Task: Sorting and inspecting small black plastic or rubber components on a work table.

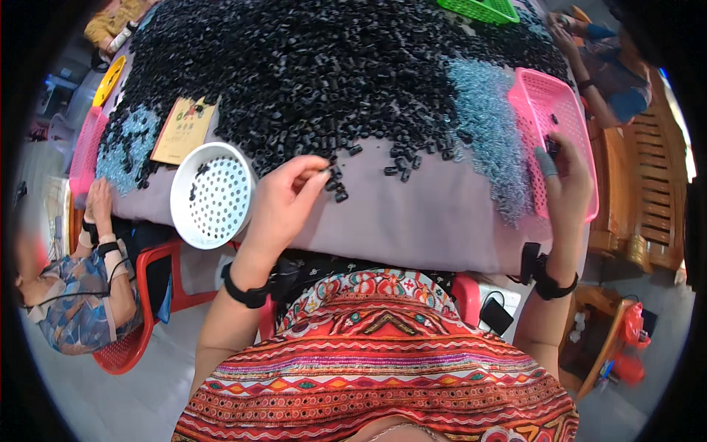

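Note:
My left hand [283, 202] is pinched at the near edge of a wide heap of small black plastic pieces [317, 74], a dark piece at its fingertips. A few loose black pieces [339, 193] lie right beside those fingertips. Over the pink basket [521, 103] on the right, my right hand [568, 180] has its thumb and fingers around a small black piece [552, 146]. A grey cover sits on one of its digits. Left of my left hand stands a white perforated bowl [221, 193] with a few black pieces inside.
Clear bluish pieces [482, 132] are heaped beside the pink basket, with more at the left [129, 151]. A yellow booklet [184, 132] lies behind the bowl. A green basket [482, 9] stands at the far side. Other people sit at the left [81, 295] and right [607, 70].

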{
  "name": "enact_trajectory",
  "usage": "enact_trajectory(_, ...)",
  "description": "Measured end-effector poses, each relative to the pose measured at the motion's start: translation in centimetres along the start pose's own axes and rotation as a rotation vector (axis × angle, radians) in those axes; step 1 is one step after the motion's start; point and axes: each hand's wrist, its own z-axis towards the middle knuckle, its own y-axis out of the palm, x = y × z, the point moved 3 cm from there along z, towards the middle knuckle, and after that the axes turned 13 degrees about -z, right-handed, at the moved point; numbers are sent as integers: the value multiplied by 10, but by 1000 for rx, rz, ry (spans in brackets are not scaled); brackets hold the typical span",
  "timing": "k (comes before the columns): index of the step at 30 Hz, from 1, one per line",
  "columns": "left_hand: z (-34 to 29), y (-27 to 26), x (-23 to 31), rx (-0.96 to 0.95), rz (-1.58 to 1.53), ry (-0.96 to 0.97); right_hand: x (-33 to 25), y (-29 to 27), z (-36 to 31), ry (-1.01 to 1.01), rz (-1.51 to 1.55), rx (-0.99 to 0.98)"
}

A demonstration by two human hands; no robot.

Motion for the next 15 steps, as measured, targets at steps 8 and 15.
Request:
enact_trajectory(8,-6,11,1,-132,496,221,39,3,-10,-20,-88,91)
enact_trajectory(15,-3,15,2,-112,592,273,-48,61,-27,-300,-9,-280)
